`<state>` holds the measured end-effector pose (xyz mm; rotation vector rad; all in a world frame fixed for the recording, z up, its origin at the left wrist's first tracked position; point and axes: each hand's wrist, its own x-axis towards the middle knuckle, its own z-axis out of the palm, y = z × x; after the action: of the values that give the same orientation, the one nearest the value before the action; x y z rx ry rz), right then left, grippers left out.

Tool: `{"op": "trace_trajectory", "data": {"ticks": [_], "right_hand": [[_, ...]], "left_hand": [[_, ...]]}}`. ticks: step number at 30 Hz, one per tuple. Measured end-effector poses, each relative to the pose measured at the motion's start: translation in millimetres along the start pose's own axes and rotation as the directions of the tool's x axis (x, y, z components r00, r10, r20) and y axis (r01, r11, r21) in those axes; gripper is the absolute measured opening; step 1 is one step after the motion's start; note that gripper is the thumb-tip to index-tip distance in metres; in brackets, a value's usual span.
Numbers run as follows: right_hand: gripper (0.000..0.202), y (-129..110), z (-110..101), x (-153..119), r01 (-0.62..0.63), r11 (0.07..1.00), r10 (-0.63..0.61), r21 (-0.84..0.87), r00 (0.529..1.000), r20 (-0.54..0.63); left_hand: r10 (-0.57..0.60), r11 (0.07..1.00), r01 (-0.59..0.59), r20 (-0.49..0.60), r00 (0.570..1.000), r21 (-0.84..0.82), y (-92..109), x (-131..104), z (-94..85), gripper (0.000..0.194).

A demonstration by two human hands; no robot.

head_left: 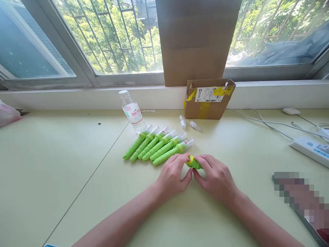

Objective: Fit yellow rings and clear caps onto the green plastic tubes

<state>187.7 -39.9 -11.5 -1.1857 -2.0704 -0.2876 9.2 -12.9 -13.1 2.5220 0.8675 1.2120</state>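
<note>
Both my left hand (174, 173) and my right hand (216, 175) are closed around a short green ribbed plastic piece with a yellow ring (194, 163). Left fingertips pinch its yellow-ringed end, while right fingers grip the green end. My fingers hide part of it. Just beyond my left hand, several green plastic sticks (154, 145) with ribbed handles and clear caps lie side by side in a slanted row. Farther back lie two loose clear plastic caps (182, 121), one standing or tilted and the other on its side.
A labelled water bottle (133, 113) stands behind the sticks. An open cardboard box (205, 103) sits against the window wall, with a large cardboard sheet (197, 41) behind it. At right are cables, a white power strip (311, 149) and a pixelated dark-edged object (300, 202).
</note>
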Motion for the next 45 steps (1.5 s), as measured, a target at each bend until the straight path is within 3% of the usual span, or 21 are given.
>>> {"op": "trace_trajectory", "data": {"ticks": [17, 31, 45], "right_hand": [[0.038, 3.5, -0.8, -1.6, 0.059, 0.997, -0.061, -0.051, 0.998, -0.033], [0.040, 4.6, -1.6, -4.1, 0.022, 0.993, -0.015, 0.113, 0.998, -0.061], [0.052, 6.0, -4.0, -5.2, 0.001, 0.971, 0.010, 0.238, 0.999, -0.047]], "left_hand": [[0.006, 0.995, -0.002, 0.041, 0.999, -0.101, 0.7, 2.2, -1.6, 0.010], [0.039, 0.991, -0.040, -0.013, 0.999, -0.128, 1.6, 3.5, -4.0, 0.014], [0.058, 0.986, -0.056, 0.008, 0.998, -0.156, 3.7, 6.6, -9.7, 0.018]]}}
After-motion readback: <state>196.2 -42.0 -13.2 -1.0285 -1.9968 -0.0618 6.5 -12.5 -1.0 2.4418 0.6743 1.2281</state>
